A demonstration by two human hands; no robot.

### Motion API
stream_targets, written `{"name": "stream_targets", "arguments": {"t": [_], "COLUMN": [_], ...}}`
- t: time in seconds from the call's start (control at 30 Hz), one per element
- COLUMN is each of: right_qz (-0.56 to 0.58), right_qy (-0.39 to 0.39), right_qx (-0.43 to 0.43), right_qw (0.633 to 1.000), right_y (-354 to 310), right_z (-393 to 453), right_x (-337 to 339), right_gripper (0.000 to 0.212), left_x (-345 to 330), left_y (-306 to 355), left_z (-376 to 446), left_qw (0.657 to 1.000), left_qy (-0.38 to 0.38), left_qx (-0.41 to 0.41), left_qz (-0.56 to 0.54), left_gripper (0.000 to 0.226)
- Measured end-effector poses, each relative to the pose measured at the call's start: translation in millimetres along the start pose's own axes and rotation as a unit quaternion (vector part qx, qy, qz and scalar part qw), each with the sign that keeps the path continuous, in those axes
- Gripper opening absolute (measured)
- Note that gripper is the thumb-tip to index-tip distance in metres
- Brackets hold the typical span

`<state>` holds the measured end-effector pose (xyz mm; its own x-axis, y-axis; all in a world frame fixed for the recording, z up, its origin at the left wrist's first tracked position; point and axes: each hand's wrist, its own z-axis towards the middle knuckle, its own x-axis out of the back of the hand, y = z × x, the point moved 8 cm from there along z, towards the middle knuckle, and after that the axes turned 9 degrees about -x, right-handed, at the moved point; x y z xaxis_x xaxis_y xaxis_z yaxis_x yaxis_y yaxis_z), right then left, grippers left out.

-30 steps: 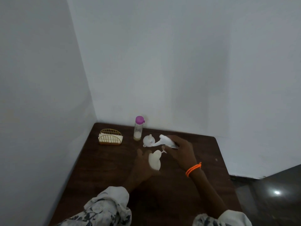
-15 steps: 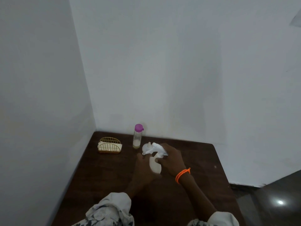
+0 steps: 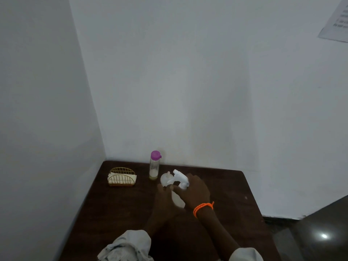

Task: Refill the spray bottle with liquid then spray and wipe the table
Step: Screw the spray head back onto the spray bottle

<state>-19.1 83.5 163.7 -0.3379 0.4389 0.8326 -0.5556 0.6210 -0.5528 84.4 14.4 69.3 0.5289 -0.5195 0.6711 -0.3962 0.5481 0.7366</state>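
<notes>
Trigger head (image 3: 179, 178) lowered onto white spray bottle (image 3: 177, 199) | left hand (image 3: 165, 202) grip clamps bottle | right hand (image 3: 195, 193) clamps head

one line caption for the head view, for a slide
Two hands, left and right, hold a white plastic spray bottle over a dark wooden table.

Dark brown desk (image 3: 113, 213); white spray bottle (image 3: 178, 199); purple cap (image 3: 155, 155) on clear bottle (image 3: 154, 169); gold wire basket (image 3: 122, 177); orange wristband (image 3: 203, 207); floral-patterned sleeve (image 3: 126, 247).

Bare room corner, white walls (image 3: 207, 81), dark table (image 3: 113, 213)
</notes>
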Motion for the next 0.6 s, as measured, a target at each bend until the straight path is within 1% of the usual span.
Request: {"name": "stream_targets", "arguments": {"t": [0.07, 0.13, 0.23, 0.3, 0.43, 0.53, 0.6], "right_qz": [0.101, 0.169, 0.177, 0.183, 0.196, 0.198, 0.219], "right_qy": [-0.050, -0.074, -0.061, -0.040, -0.002, 0.021, 0.030], "right_qx": [0.009, 0.014, 0.015, 0.013, 0.018, 0.013, 0.003], "right_qw": [0.994, 0.983, 0.982, 0.982, 0.981, 0.980, 0.975], "right_y": [-0.8, -1.2, 0.0, 2.2, 4.4, 1.8, 0.0], "right_z": [2.5, 5.0, 7.8, 9.4, 11.4, 11.1, 10.9], "right_x": [-1.8, -0.6, -0.6, -1.0, -1.6, 1.0, 5.0], "right_gripper": [0.044, 0.035, 0.019, 0.020, 0.030, 0.028, 0.028], "left_x": [-0.8, -0.2, 2.1, 4.1, 5.2, 5.4, 7.2], "left_y": [-2.4, -3.6, -3.3, -3.1, -4.0, -4.0, -2.0], "left_z": [1.8, 5.0, 8.8, 10.5, 13.1, 14.9, 16.8], "left_qw": [1.000, 0.999, 0.999, 0.999, 0.999, 1.000, 1.000], "left_qy": [-0.012, -0.021, -0.025, -0.020, -0.013, -0.009, -0.009], "left_qx": [0.018, 0.032, 0.037, 0.035, 0.025, 0.016, 0.013], "left_qz": [0.008, 0.013, 0.019, 0.019, 0.015, 0.002, -0.009], "left_gripper": [0.103, 0.109, 0.115, 0.114, 0.108, 0.101, 0.101]}}
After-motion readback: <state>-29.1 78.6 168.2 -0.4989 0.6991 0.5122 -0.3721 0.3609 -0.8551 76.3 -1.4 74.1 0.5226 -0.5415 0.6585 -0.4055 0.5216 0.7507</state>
